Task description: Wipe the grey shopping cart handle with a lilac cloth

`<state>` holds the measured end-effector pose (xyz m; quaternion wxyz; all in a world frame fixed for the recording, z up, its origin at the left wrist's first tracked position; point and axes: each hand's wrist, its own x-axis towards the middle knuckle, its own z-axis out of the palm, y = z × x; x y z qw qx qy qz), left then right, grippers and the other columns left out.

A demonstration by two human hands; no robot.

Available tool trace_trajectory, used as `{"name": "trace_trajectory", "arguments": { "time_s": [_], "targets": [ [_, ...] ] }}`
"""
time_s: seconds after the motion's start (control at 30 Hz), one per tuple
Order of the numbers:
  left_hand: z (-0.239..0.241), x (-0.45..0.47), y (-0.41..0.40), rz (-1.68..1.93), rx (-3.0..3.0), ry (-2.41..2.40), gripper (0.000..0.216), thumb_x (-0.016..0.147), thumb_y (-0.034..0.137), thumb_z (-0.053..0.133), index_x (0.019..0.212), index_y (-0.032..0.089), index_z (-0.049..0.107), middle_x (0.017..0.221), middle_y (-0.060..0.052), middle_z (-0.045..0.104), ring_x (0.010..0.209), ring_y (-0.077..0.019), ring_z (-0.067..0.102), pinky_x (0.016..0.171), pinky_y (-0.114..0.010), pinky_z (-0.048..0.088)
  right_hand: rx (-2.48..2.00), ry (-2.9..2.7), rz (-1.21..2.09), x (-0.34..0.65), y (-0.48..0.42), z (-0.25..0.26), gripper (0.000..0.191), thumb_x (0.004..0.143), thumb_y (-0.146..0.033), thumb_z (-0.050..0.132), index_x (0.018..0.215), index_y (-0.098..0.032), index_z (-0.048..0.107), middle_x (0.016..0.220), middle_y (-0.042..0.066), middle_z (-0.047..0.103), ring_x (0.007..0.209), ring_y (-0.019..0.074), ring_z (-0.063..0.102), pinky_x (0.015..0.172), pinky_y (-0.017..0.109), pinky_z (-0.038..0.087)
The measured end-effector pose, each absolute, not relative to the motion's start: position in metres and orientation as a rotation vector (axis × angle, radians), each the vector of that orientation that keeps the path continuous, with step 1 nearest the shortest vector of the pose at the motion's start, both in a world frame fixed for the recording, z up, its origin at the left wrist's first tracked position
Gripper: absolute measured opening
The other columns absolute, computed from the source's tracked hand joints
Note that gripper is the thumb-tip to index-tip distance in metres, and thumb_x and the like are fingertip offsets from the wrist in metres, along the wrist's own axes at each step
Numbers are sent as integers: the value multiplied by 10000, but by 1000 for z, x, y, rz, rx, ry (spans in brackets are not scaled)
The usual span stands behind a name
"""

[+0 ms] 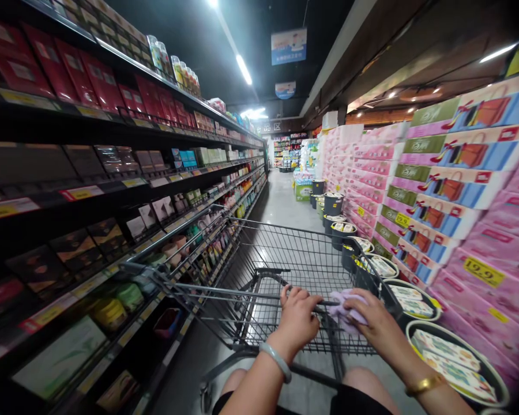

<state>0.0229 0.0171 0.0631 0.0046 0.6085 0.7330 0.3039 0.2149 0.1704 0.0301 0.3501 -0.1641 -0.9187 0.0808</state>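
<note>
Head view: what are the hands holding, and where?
Left hand grips the cart handle bar; right hand presses a purple cloth onto it.

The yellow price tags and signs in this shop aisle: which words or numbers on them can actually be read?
"19.9": yellow price tag on the stacked pink tissue packs.
Smaller yellow tag on the green-labelled packs: digits too blurred.
Hanging blue and white ceiling signs: characters too small.
Shelf-edge price strips on the left: unreadable.
Red boxes on the top shelf: labels blurred.

shelves left, cart ahead, buckets right
</note>
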Motion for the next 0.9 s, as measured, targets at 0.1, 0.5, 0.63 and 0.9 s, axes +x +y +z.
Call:
{"name": "trace_trajectory", "arguments": {
  "time_s": [0.1, 0.5, 0.63, 0.9],
  "targets": [
    [66, 16, 18, 942, 1890, 2313, 457, 722, 199, 614, 1143, 365, 678, 978, -6, 664, 1128, -237, 529, 1192, -530, 135, -529, -2320, 124, 233, 179, 22, 225, 868, -236, 582, 1063, -289, 682, 1275, 97, 594, 1122, 277, 604, 929, 454, 533],
    [73, 9, 4, 901, 1880, 2387, 499, 738, 157, 589, 1167, 399, 669, 1131, 22, 689, 1201, -228, 524, 1216, -564, 27, -350, -2361, 17, 218, 150, 35, 248, 933, -222, 534, 1110, -293, 693, 1251, 90, 643, 1160, 250, 613, 934, 427, 546],
    [64, 32, 5, 845, 2005, 2309, 675, 764, 180, 580, 1367, 478, 518, 1224, 23, 639, 1244, -214, 499, 1233, -552, 27, 33, -2359, -344, 215, 139, -1, 281, 926, -130, 546, 1085, -310, 693, 1235, 21, 692, 1225, 246, 593, 1016, 460, 498],
    [68, 28, 7, 766, 1973, 2328, 613, 778, 148, 591, 1305, 461, 590, 1047, 17, 642, 1141, -206, 533, 1233, -549, 59, 111, -2442, -366, 219, 124, -14, 225, 908, -90, 549, 933, -269, 684, 1134, 15, 727, 1121, 209, 638, 963, 404, 511]
  ]
}}
